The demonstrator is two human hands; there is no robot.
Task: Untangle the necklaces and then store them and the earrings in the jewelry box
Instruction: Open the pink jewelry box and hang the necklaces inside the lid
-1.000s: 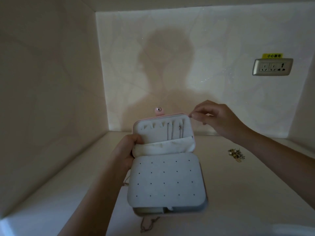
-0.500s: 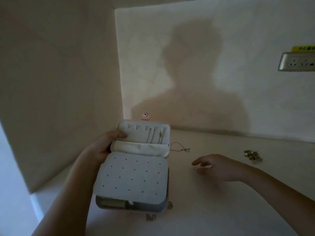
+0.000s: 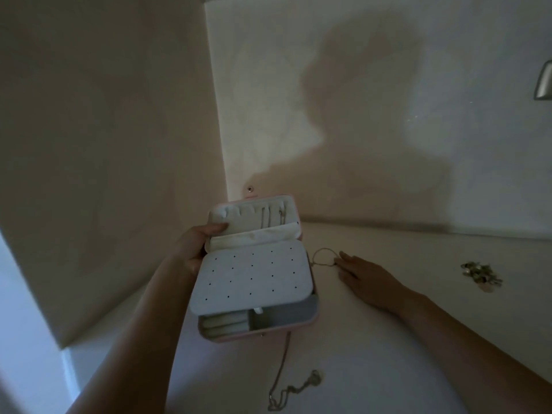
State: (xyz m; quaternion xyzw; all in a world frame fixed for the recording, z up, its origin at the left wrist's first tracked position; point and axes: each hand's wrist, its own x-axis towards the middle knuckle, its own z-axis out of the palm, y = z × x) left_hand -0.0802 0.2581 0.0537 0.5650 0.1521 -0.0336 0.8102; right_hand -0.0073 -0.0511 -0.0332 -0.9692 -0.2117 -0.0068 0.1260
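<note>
A pink jewelry box (image 3: 286,313) is held open above a pale table (image 3: 433,258) by the left hand (image 3: 194,252). Its grip is closed round the box's left edge near the hinge, with the thumb laid on the lid lining. Inside the raised lid, thin chains (image 3: 268,219) are seen hanging above a fabric pocket. A grey perforated panel (image 3: 254,276) is swung up over the base compartments.

Just right of the box, a fine necklace (image 3: 324,249) lies looped on the table. It is touched by the straight fingertips of the right hand (image 3: 361,273), whose grip is wide and holds nothing. In front of the box a second necklace (image 3: 313,379) is strewn in loose kinks. Well to the box's right a small heap of earrings (image 3: 481,273) is seen.

The chains are judged to be very light, limp, slippery and easily knotted. They are probably best pinched at the clasp or pendant and lifted slowly so the length hangs free. The box looks rigid and light.

No brand, label or writing can be read. The metal wall plate (image 3: 543,82) far up and right of the box is cut off by the frame edge.
</note>
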